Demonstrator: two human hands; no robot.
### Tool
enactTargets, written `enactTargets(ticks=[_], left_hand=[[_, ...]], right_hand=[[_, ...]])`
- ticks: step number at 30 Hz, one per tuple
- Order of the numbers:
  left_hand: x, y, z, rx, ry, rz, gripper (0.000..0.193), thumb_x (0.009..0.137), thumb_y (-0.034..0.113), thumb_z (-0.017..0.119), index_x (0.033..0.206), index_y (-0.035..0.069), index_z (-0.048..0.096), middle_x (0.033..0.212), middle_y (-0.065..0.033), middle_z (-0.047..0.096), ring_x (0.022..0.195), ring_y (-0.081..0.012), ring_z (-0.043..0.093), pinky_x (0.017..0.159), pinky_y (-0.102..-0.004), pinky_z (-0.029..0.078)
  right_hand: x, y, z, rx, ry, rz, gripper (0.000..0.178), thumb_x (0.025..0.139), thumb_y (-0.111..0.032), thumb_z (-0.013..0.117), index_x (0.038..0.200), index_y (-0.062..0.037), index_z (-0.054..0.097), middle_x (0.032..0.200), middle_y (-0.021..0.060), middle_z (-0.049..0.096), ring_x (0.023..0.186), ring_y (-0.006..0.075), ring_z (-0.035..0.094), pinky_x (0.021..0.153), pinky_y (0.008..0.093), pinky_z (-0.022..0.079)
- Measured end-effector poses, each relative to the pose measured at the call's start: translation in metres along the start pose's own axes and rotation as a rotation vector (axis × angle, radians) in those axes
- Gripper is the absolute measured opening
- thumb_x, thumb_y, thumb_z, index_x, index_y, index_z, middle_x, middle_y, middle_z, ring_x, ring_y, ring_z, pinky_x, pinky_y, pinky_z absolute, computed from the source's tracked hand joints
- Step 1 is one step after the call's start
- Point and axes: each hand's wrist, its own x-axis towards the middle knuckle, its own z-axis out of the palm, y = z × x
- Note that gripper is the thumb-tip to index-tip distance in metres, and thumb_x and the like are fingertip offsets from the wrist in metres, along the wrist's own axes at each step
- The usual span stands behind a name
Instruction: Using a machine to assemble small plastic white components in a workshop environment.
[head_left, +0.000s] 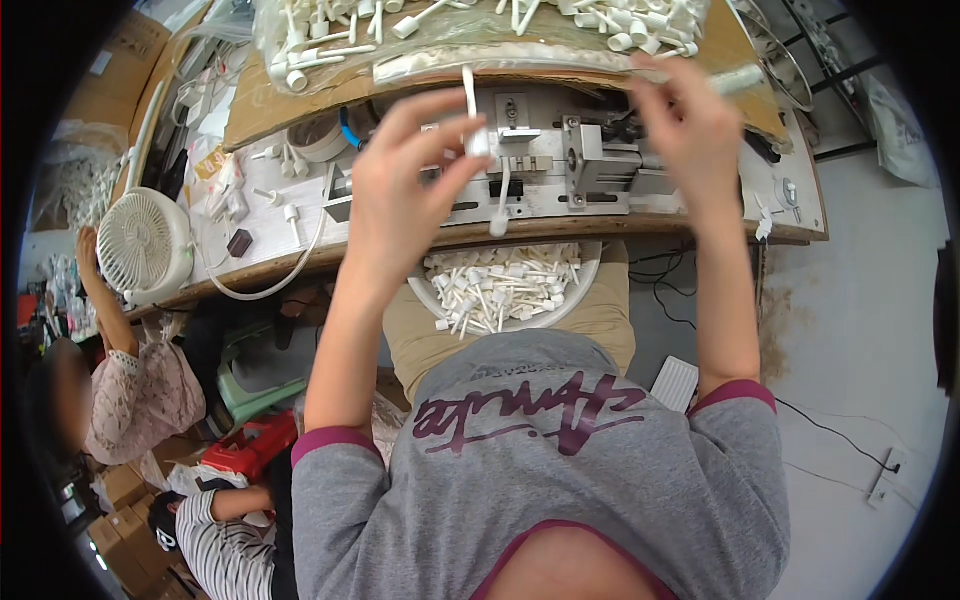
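Observation:
My left hand (400, 180) pinches a white plastic cap with a thin stem (479, 143) between thumb and fingers, stem pointing up, above the left part of a metal jig (600, 160). A second white stemmed cap (500, 215) is at the front of the jig, cap end down by the table edge; whether it rests on anything is unclear. My right hand (690, 125) is raised beyond the jig's right end, its fingers bent and smeared by motion. Below the edge, a white tub (590, 290) in my lap holds many similar stemmed caps.
More stemmed caps (625, 25) are heaped on plastic film over a cardboard sheet (255, 110) at the back. Left on the table are a white fan (145, 245), a white cable (255, 296) and loose caps (290, 160). Two other people sit at the left, one in a lace top (150, 390).

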Motion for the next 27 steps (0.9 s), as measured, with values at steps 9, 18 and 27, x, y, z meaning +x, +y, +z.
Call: enactTargets(ticks=[9, 18, 27], left_hand=[[-0.060, -0.014, 0.050, 0.365, -0.118, 0.178, 0.028, 0.078, 0.011, 0.078, 0.105, 0.006, 0.073, 0.126, -0.0071, 0.068, 0.082, -0.0223, 0.070, 0.070, -0.0325, 0.055], [-0.044, -0.021, 0.056, 0.530, -0.277, 0.154, 0.026, 0.075, 0.016, 0.078, 0.100, 0.011, 0.073, 0.129, -0.0026, 0.067, 0.062, -0.0264, 0.066, 0.061, -0.0330, 0.053], [-0.045, -0.021, 0.056, 0.527, -0.313, 0.092, 0.029, 0.078, 0.020, 0.078, 0.105, 0.012, 0.073, 0.129, -0.0037, 0.067, 0.064, -0.0267, 0.069, 0.064, -0.0339, 0.056]], right_hand=[[0.060, 0.064, 0.026, -0.169, -0.046, -0.041, 0.038, 0.081, 0.003, 0.066, 0.118, -0.0039, 0.063, 0.114, 0.0166, 0.058, 0.105, 0.0363, 0.061, 0.089, 0.0429, 0.051], [0.060, 0.022, 0.045, 0.075, -0.094, -0.142, 0.031, 0.085, -0.006, 0.066, 0.115, 0.0010, 0.062, 0.099, 0.0161, 0.059, 0.083, 0.0294, 0.063, 0.075, 0.0372, 0.052], [0.070, 0.014, 0.032, 0.979, -0.219, 0.523, 0.024, 0.088, -0.016, 0.076, 0.105, -0.0037, 0.063, 0.099, 0.0063, 0.066, 0.091, 0.0153, 0.067, 0.077, 0.0292, 0.054]])
